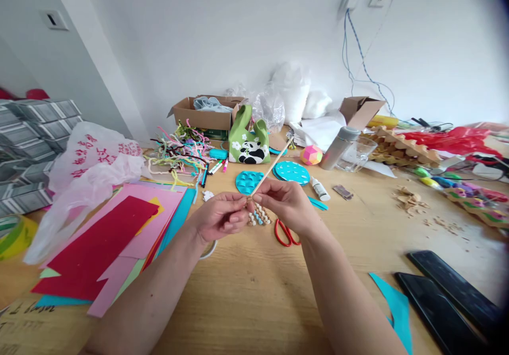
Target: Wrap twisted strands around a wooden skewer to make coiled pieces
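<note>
A thin wooden stick (272, 166) slants up and to the right from between my hands, above the middle of the table. My right hand (288, 202) is closed, pinching near the stick's lower end. My left hand (222, 216) is closed too, its thumb and forefinger meeting the right fingertips there; the small thing in its pinch is mostly hidden. Just below my fingers lies a patch of white, brown and blue beads (260, 216). Red-handled scissors (283, 233) lie beside my right wrist. Behind my hands are a blue bumpy piece (246, 182) and blue speckled discs (294, 172).
Coloured paper sheets (103, 238) spread at left, near yarn (185, 148). A green panda bag (249, 145) stands behind. To the right are a glue bottle (319, 189), a grey flask (340, 148), wood shavings (411, 200) and two black phones (433, 312).
</note>
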`<state>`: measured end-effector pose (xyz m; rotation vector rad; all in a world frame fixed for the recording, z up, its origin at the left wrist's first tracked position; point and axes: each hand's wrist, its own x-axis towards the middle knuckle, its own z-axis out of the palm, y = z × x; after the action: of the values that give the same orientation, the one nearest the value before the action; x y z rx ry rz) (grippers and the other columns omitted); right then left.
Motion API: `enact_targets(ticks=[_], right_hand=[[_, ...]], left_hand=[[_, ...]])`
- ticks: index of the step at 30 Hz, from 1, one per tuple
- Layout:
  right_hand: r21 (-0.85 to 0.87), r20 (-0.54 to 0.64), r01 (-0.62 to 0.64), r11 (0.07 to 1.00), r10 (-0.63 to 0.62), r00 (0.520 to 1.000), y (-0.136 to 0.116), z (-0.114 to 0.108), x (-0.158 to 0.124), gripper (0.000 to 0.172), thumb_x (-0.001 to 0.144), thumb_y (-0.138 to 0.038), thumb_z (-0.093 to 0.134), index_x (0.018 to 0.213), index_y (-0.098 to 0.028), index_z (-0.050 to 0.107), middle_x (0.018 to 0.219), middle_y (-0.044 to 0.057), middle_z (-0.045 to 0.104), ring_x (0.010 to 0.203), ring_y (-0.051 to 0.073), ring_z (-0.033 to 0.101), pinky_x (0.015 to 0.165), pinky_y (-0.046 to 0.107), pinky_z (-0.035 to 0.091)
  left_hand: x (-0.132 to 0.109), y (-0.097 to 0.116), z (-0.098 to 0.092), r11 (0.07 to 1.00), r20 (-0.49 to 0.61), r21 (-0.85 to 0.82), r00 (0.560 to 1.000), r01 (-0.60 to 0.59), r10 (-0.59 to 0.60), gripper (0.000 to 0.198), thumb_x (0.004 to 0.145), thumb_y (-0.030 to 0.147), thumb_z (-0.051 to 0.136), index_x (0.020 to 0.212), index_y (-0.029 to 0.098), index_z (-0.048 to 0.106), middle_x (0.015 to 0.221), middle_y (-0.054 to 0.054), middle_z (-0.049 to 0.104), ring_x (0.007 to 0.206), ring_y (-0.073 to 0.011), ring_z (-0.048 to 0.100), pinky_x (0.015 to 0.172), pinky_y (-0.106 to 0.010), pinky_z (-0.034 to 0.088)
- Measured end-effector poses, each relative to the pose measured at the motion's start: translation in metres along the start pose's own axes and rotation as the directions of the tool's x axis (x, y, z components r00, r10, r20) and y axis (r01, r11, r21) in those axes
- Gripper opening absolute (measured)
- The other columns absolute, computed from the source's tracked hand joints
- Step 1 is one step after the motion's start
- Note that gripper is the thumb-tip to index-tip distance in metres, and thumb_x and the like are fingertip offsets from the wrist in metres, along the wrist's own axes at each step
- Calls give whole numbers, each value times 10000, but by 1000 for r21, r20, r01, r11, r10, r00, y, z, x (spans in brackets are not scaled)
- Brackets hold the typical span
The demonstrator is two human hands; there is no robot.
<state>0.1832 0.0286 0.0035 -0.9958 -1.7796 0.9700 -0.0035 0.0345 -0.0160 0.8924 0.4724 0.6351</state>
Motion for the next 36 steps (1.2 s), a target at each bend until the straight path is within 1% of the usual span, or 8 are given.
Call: enact_targets(ticks=[2, 5, 10, 16, 22, 26, 31, 36], right_hand=[[-13, -9, -17, 1000, 17, 1000, 2, 1, 1, 258, 801, -404, 649, 753, -152, 681, 753, 59, 676, 731, 180, 606, 683, 317, 477], [-75, -53, -37, 997, 33, 998, 4, 3, 2, 227, 804, -369, 642, 750, -151, 676, 741, 53, 675, 711, 173, 602, 652, 300, 466], [-135, -98, -48, 990, 35, 995, 3, 7, 4, 173, 805, -304, 624, 738, -148, 660, 716, 43, 670, 667, 161, 594, 624, 286, 456], [-96, -67, -43, 994, 37, 997, 5, 4, 4, 193, 818, -334, 617, 820, -153, 684, 810, 65, 697, 751, 187, 621, 698, 319, 486], [-168, -79, -29, 985, 16, 997, 3, 2, 3, 184, 829, -322, 604, 803, -156, 680, 793, 51, 672, 737, 171, 593, 689, 309, 462], [-161, -81, -22, 987, 9, 997, 3, -1, 3, 203, 821, -352, 621, 777, -161, 673, 781, 51, 663, 728, 172, 581, 674, 307, 459], [-112, -37, -6, 994, 2, 999, -1, -3, 1, 267, 804, -420, 644, 745, -162, 678, 781, 58, 675, 759, 186, 605, 691, 306, 474], [-110, -24, -19, 994, 16, 1000, -6, -3, -1, 250, 808, -397, 644, 729, -163, 684, 777, 56, 688, 751, 179, 608, 680, 294, 467]], left_hand=[[2, -2, -1, 999, -22, 45, 1000, -11, 12, 236, 783, 339, 653, 786, 104, 627, 484, 47, 449, 358, -27, 361, 354, -154, 243], [6, -6, 1, 954, -143, 283, 979, -99, 144, 287, 794, 399, 646, 894, 134, 600, 626, -13, 613, 475, -90, 541, 438, -193, 406], [10, -11, 8, 715, -245, 661, 835, -228, 492, 177, 766, 299, 678, 860, 158, 625, 719, -19, 662, 648, -125, 624, 603, -227, 494], [6, -13, 13, 604, -264, 773, 768, -193, 583, 136, 831, 274, 575, 852, 165, 653, 729, -32, 677, 651, -139, 640, 633, -246, 515], [6, -12, 14, 645, -243, 734, 805, -212, 541, 169, 845, 303, 561, 830, 153, 638, 659, -15, 636, 589, -122, 608, 583, -234, 505], [7, -11, 11, 780, -229, 582, 874, -229, 428, 216, 823, 358, 601, 785, 145, 615, 596, 9, 587, 486, -84, 530, 454, -193, 419], [4, -7, 6, 941, -193, 315, 962, -125, 192, 246, 793, 376, 645, 822, 131, 639, 606, -4, 602, 434, -40, 450, 396, -154, 279], [3, -4, 5, 984, -118, 157, 987, -88, 107, 225, 771, 333, 661, 796, 110, 647, 572, -8, 589, 376, -15, 336, 373, -163, 199]])
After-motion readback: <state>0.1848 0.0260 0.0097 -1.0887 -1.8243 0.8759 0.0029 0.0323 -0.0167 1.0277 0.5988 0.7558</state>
